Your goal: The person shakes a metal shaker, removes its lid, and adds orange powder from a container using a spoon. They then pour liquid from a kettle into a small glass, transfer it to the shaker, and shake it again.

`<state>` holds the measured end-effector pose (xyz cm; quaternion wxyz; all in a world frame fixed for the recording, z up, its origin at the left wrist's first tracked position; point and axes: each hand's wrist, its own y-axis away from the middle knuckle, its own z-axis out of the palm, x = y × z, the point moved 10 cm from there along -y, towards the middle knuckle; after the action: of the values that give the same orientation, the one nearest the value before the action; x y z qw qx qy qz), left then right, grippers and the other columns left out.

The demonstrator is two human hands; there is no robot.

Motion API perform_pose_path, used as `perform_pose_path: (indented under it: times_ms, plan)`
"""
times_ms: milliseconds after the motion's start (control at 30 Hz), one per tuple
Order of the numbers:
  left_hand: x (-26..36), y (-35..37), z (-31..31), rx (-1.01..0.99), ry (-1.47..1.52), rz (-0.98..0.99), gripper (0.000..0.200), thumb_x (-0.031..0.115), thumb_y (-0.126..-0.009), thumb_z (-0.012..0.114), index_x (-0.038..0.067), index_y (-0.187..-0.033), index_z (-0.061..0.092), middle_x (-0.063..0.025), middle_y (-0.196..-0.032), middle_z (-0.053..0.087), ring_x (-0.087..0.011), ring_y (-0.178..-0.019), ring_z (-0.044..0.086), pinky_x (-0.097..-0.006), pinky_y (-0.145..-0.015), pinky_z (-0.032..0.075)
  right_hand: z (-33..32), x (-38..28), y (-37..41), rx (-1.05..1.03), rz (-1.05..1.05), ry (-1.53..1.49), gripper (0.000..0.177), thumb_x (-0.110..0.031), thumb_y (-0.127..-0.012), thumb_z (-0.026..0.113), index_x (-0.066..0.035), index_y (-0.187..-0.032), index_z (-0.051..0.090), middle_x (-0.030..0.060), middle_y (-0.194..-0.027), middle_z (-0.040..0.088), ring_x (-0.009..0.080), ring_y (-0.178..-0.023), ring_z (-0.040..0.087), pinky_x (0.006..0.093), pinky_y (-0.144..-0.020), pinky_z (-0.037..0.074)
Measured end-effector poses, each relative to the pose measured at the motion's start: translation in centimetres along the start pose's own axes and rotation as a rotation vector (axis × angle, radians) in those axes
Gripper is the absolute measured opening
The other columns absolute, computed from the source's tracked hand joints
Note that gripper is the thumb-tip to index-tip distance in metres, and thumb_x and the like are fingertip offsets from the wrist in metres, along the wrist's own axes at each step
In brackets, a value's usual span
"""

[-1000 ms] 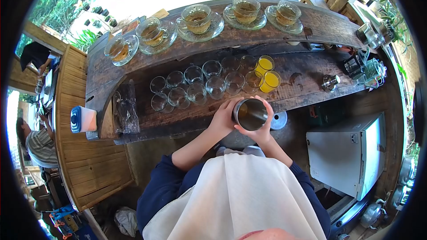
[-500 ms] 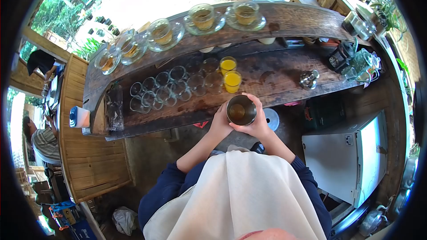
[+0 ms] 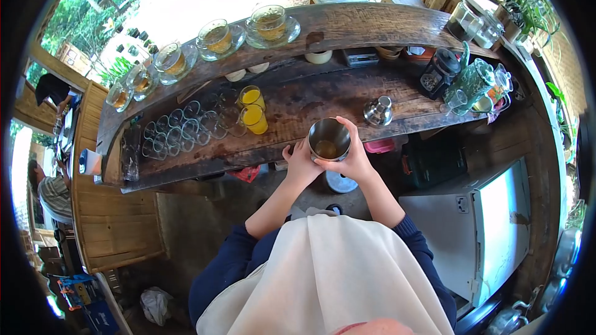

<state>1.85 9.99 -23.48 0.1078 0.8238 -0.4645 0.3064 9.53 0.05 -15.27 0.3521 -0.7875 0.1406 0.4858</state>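
Observation:
A metal shaker cup (image 3: 329,139) with some brownish liquid at its bottom is held in front of the counter, its mouth facing me. My right hand (image 3: 351,160) wraps round its right side. On the other side my left hand (image 3: 302,165) presses against the cup, some fingers hidden behind it. The metal shaker top (image 3: 378,111) stands on the counter to the right. Two glasses of orange juice (image 3: 254,118) stand to the left, beside several empty clear glasses (image 3: 188,131) in rows.
Several glass cups of amber drink (image 3: 217,38) sit on saucers along the raised ledge (image 3: 354,20). At the right are a French press (image 3: 440,73), a green pitcher (image 3: 475,84) and a white fridge (image 3: 441,229). A person in a striped top (image 3: 56,197) is at far left.
My view has swung to the right, so the counter's things appear further left. Both hands have carried the cup rightward along the counter, nearer the shaker top. My left thumb has lifted away.

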Motion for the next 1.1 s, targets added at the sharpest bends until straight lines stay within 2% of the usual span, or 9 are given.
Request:
perform_pose_path:
  times_ms: [133, 200, 333, 733, 800, 833, 867, 967, 1100]
  plan:
    - [0.2, 0.2, 0.8, 0.039, -0.050, 0.026, 0.068, 0.039, -0.067, 0.072, 0.015, -0.126, 0.049, -0.0035, -0.115, 0.060, -0.0236, -0.112, 0.052, -0.0556, -0.095, 0.025, -0.5, 0.6, 0.0, -0.036, -0.028, -0.105, 0.097, -0.026, -0.057, 0.087, -0.002, -0.134, 0.033, 0.0161, -0.124, 0.048, 0.0289, -0.115, 0.052, 0.0382, -0.097, 0.043]
    - [0.3, 0.2, 0.6, 0.064, -0.038, 0.032, 0.067, 0.039, -0.067, 0.072, 0.015, -0.125, 0.050, -0.0034, -0.116, 0.059, -0.0240, -0.112, 0.052, -0.0553, -0.095, 0.025, -0.5, 0.2, 0.0, -0.058, -0.076, 0.000, 0.100, -0.022, -0.058, 0.088, -0.002, -0.136, 0.029, 0.0162, -0.125, 0.047, 0.0270, -0.117, 0.049, 0.0379, -0.098, 0.041]
    - [0.1, -0.2, 1.4, 0.034, -0.059, 0.052, 0.063, 0.037, -0.067, 0.072, 0.015, -0.122, 0.052, -0.0033, -0.116, 0.059, -0.0245, -0.111, 0.051, -0.0542, -0.093, 0.025, -0.8, 1.2, -0.6, -0.042, -0.006, -0.095, 0.099, -0.026, -0.056, 0.088, -0.001, -0.134, 0.032, 0.0168, -0.125, 0.046, 0.0307, -0.117, 0.050, 0.0388, -0.099, 0.041]
    - [3.1, -2.7, 2.5, 0.086, 0.024, 0.215, 0.066, 0.041, -0.066, 0.071, 0.011, -0.121, 0.051, -0.0061, -0.105, 0.061, -0.0227, -0.103, 0.055, -0.0502, -0.090, 0.026, -3.8, 2.3, -1.9, -0.135, 0.093, -0.072, 0.110, -0.027, -0.061, 0.088, -0.001, -0.143, 0.019, 0.0156, -0.129, 0.048, 0.0277, -0.121, 0.050, 0.0385, -0.102, 0.039]
    - [3.4, -3.2, 2.9, 0.077, 0.041, 0.207, 0.065, 0.041, -0.067, 0.071, 0.011, -0.121, 0.051, -0.0060, -0.104, 0.062, -0.0222, -0.102, 0.055, -0.0499, -0.090, 0.026, -3.8, 3.8, -1.7, -0.168, 0.193, -0.101, 0.108, -0.027, -0.061, 0.088, -0.001, -0.142, 0.021, 0.0152, -0.130, 0.048, 0.0271, -0.121, 0.049, 0.0386, -0.103, 0.038]
    - [3.8, -3.6, 2.9, 0.077, 0.038, 0.213, 0.068, 0.041, -0.065, 0.072, 0.012, -0.123, 0.051, -0.0056, -0.106, 0.061, -0.0212, -0.102, 0.055, -0.0499, -0.091, 0.027, -4.1, 4.1, -1.7, -0.185, 0.153, -0.006, 0.098, -0.029, -0.063, 0.087, -0.001, -0.138, 0.030, 0.0156, -0.130, 0.048, 0.0286, -0.121, 0.050, 0.0393, -0.103, 0.037]
    - [4.1, -3.7, 2.7, 0.076, 0.042, 0.217, 0.068, 0.041, -0.065, 0.072, 0.012, -0.123, 0.051, -0.0056, -0.106, 0.061, -0.0212, -0.102, 0.055, -0.0499, -0.091, 0.027, -4.3, 4.8, -1.4, -0.183, 0.154, -0.001, 0.098, -0.029, -0.063, 0.087, -0.001, -0.138, 0.030, 0.0156, -0.130, 0.048, 0.0286, -0.121, 0.050, 0.0393, -0.103, 0.037]
    - [4.6, -4.4, 3.6, 0.038, 0.050, 0.261, 0.074, 0.040, -0.062, 0.075, 0.016, -0.127, 0.049, -0.0034, -0.115, 0.058, -0.0206, -0.104, 0.054, -0.0507, -0.093, 0.026, -4.9, 8.2, 0.2, -0.205, 0.249, 0.143, 0.082, -0.032, -0.065, 0.083, -0.003, -0.130, 0.043, 0.0174, -0.130, 0.048, 0.0350, -0.121, 0.047, 0.0422, -0.102, 0.038]
    - [5.9, -5.1, 3.6, -0.030, 0.133, 0.280, 0.079, 0.038, -0.059, 0.078, 0.017, -0.129, 0.047, -0.0021, -0.115, 0.058, -0.0201, -0.106, 0.053, -0.0517, -0.094, 0.026, -6.4, 8.2, 0.3, -0.139, 0.328, 0.175, 0.079, -0.031, -0.063, 0.084, -0.005, -0.127, 0.047, 0.0166, -0.128, 0.050, 0.0342, -0.120, 0.048, 0.0416, -0.100, 0.040]
